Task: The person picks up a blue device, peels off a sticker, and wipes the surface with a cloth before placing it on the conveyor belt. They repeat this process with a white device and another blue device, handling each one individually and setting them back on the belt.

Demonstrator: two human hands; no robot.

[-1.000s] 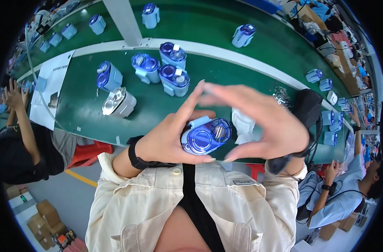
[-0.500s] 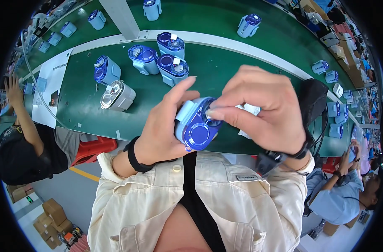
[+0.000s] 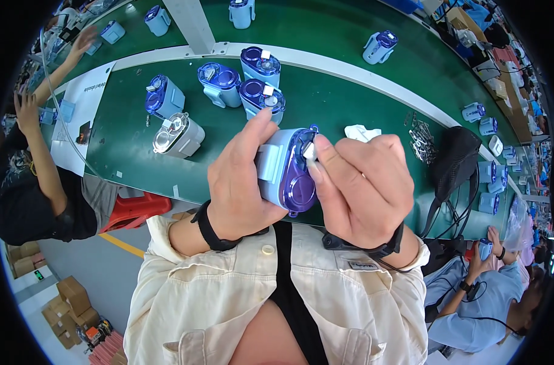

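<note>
Canister [image 3: 272, 167] — light blue under a violet lid — is held tilted above the near edge of a green table [image 3: 125, 121], in front of a worker's cream jacket [image 3: 210, 298]. The left hand [image 3: 235, 182] curls around its side, one fingertip reaching past the body; the right hand [image 3: 371, 191] has thumb and forefinger pinched together on a small white tab [image 3: 309, 151] at the lid's far end. Whether the tab is fixed to the lid cannot be told.

Beyond the grip, three blue canisters [image 3: 221, 85] stand close together, with a fourth canister [image 3: 172, 100] to their left and a white canister [image 3: 182, 140] just in front of that one. A crumpled tissue [image 3: 362, 132] lies past the right hand; loose metal parts [image 3: 421, 141] and a black pouch [image 3: 456, 155] sit farther right. Across a white rail [image 3: 325, 73], more canisters [image 3: 380, 48] dot the green surface. At left, a co-worker in black [image 3: 43, 210] is near a red seat [image 3: 137, 210]; at right — another in light blue [image 3: 489, 304] holds a blue unit [image 3: 485, 249].
</note>
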